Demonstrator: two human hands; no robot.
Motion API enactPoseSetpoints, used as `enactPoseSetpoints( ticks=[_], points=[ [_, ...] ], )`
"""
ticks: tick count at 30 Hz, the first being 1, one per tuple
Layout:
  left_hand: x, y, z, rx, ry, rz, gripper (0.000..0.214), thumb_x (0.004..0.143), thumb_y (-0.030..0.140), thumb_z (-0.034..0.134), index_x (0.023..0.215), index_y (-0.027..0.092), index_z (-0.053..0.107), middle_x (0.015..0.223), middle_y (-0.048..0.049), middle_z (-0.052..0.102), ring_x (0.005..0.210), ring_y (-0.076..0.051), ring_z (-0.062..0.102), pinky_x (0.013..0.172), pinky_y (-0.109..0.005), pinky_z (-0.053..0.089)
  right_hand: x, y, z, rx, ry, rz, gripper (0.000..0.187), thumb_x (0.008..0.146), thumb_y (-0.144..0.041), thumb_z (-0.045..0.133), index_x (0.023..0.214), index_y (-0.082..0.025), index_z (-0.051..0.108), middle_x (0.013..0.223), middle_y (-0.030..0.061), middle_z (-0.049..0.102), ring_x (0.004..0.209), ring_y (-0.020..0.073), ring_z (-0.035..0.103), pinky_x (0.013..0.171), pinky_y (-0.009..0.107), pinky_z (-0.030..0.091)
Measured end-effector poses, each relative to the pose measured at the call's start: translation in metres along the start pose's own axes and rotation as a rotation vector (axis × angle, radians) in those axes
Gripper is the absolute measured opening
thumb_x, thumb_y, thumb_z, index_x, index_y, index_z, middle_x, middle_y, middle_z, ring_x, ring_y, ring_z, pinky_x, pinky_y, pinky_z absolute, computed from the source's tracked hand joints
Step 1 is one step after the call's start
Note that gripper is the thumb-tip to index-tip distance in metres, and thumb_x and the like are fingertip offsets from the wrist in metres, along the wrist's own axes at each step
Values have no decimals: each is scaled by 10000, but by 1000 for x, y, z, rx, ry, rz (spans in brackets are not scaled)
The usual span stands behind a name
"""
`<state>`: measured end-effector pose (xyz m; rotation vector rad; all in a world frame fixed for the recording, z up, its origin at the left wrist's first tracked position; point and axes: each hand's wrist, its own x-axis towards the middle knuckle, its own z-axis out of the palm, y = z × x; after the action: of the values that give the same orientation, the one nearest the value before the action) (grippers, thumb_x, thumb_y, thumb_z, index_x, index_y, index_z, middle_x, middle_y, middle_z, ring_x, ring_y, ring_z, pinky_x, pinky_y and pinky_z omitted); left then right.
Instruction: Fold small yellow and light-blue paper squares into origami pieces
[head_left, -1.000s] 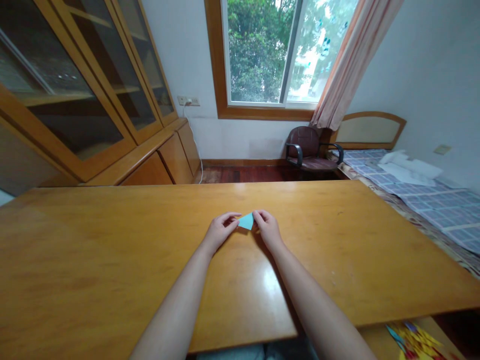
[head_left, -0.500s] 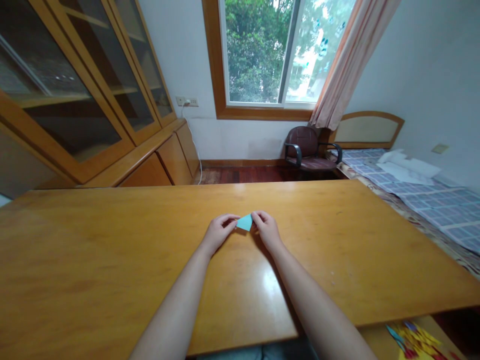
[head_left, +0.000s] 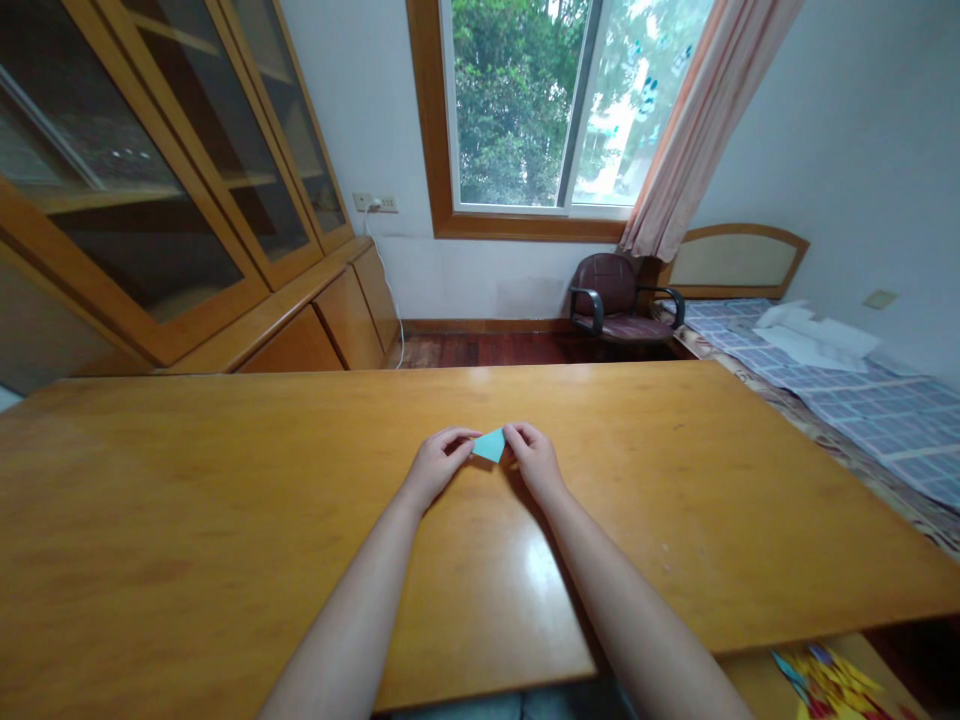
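Observation:
A small light-blue piece of folded paper [head_left: 489, 445] is held between my two hands, just above the wooden table [head_left: 225, 520]. My left hand [head_left: 439, 462] pinches its left corner between thumb and fingers. At the upper right edge, my right hand [head_left: 534, 455] grips the paper the same way. The paper looks like a kite shape with a wide right side and a narrow left tip. Its underside and the fingertips behind it are hidden.
Below the table's right front edge, an open drawer [head_left: 750, 670] holds a pile of colourful folded paper pieces [head_left: 832, 680]. Glass-door cabinets [head_left: 202, 260] stand at the left. Beyond the table are a dark red armchair [head_left: 607, 290] and a bed [head_left: 840, 390].

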<state>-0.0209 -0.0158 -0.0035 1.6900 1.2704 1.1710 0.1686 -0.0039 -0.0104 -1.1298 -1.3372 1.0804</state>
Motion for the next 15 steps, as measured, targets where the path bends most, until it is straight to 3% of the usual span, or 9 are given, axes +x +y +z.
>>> enactPoseSetpoints(
  ticks=[15],
  points=[
    [1, 0, 1, -63, -2, -22, 246, 846, 343, 598, 964, 181, 741, 979, -67, 742, 887, -218, 687, 780, -308, 568, -1, -1, 0, -5, 6, 10, 345, 850, -490, 560, 727, -178, 638, 603, -16, 556, 585, 144, 514, 561, 241, 389]
  ],
)
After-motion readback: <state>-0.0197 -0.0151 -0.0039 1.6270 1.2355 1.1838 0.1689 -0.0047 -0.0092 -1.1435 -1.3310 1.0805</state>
